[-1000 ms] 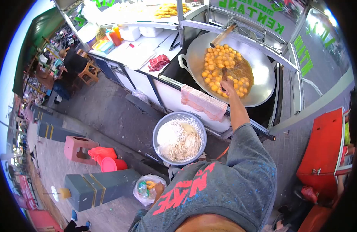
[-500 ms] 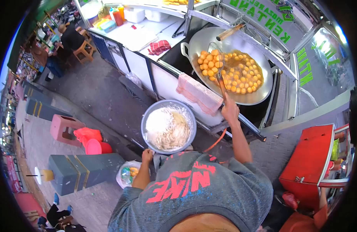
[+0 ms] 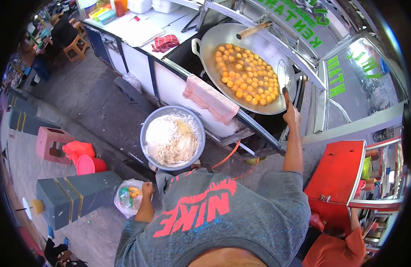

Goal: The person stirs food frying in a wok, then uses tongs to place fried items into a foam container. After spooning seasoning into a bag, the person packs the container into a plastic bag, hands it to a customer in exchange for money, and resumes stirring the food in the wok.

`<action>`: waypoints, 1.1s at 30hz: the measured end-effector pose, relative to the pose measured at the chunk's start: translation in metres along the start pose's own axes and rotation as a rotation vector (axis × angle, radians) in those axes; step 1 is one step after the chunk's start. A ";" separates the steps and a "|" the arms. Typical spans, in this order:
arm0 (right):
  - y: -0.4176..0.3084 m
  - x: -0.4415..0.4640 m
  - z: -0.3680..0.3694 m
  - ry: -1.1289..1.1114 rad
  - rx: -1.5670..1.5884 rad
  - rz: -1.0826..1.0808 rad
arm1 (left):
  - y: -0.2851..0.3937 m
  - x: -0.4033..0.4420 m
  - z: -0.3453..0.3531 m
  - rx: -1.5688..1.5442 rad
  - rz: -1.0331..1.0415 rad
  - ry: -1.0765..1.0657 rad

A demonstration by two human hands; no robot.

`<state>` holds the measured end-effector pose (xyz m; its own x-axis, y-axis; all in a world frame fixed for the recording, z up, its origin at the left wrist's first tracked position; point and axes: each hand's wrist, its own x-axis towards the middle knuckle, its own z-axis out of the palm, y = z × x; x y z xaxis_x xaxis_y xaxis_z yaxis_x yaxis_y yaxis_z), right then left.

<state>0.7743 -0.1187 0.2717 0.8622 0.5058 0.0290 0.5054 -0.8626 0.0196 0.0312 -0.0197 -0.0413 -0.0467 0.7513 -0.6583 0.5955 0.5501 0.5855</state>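
My right hand (image 3: 292, 116) is closed round the wooden handle of a wire skimmer (image 3: 284, 78), whose head rests at the right side of a large metal wok (image 3: 223, 35). Many round orange balls (image 3: 247, 73) float in the wok's oil. Beside the plastic bag (image 3: 129, 198), my left hand (image 3: 147, 189) has its fingers curled; whether it holds anything is too small to tell. A grey basin (image 3: 145, 155) with white flour and dough (image 3: 174, 140) stands in front of me.
A pink cloth (image 3: 210, 100) hangs over the cart's edge, and a red checked cloth (image 3: 165, 43) lies on the counter (image 3: 134, 33). Left are a pink stool (image 3: 52, 144) and grey block (image 3: 80, 196). A person in orange (image 3: 336, 249) is beside a red box (image 3: 336, 173).
The skimmer has moved from the wok's left part to its right side, and the balls it gathered are now spread in the oil. My left hand has moved down beside the plastic bag.
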 end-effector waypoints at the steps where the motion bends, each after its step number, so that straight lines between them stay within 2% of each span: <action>1: -0.008 0.008 0.007 -0.057 0.071 0.004 | -0.005 -0.014 -0.007 0.020 -0.043 0.007; 3: -0.033 0.020 0.020 -0.167 0.174 0.043 | -0.015 -0.044 -0.018 0.124 0.006 -0.013; 4: -0.037 0.047 0.062 -0.112 0.256 -0.028 | -0.036 -0.050 -0.016 0.039 -0.058 -0.010; 5: -0.067 0.048 0.071 -0.060 0.371 0.017 | -0.053 -0.052 -0.014 -0.050 -0.117 -0.005; 6: -0.094 0.049 0.075 -0.030 0.506 0.004 | -0.048 -0.061 -0.013 0.047 -0.095 -0.012; 7: -0.106 0.085 0.137 0.044 0.521 -0.012 | -0.045 -0.076 -0.016 0.152 -0.078 -0.019; 9: -0.177 0.054 0.090 -0.031 0.933 0.157 | -0.036 -0.090 -0.016 0.156 -0.109 -0.078; 12: -0.221 0.077 0.100 -0.367 1.436 0.276 | -0.018 -0.092 -0.012 0.110 -0.125 -0.054; 13: -0.227 0.079 0.103 -0.447 1.576 0.249 | -0.014 -0.095 -0.011 0.087 -0.131 -0.033; 16: -0.222 0.070 0.096 -0.442 1.623 0.085 | -0.033 -0.059 -0.001 -0.182 -0.162 -0.044; 20: -0.194 0.028 0.069 -0.302 1.353 -0.114 | -0.008 -0.034 0.004 -0.139 -0.071 -0.029; 22: -0.178 0.022 0.108 0.340 1.064 -0.517 | 0.002 -0.017 0.007 -0.098 -0.034 -0.044; 24: -0.160 -0.009 0.105 0.398 0.800 -0.557 | 0.014 -0.010 0.013 -0.097 -0.027 -0.042; 26: -0.154 -0.076 0.026 -0.077 0.625 -0.256 | 0.035 -0.004 0.018 -0.140 -0.039 -0.024; 29: -0.119 -0.115 0.029 0.097 0.367 -0.415 | 0.056 0.004 0.019 -0.103 0.016 -0.039; 33: -0.074 -0.143 0.008 0.132 0.201 -0.325 | 0.066 0.011 0.017 -0.070 0.004 -0.087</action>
<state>0.6143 -0.1274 0.2581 0.6507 0.7372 0.1818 0.7593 -0.6339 -0.1470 0.0834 0.0182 -0.0180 0.0271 0.7204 -0.6931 0.5380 0.5738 0.6174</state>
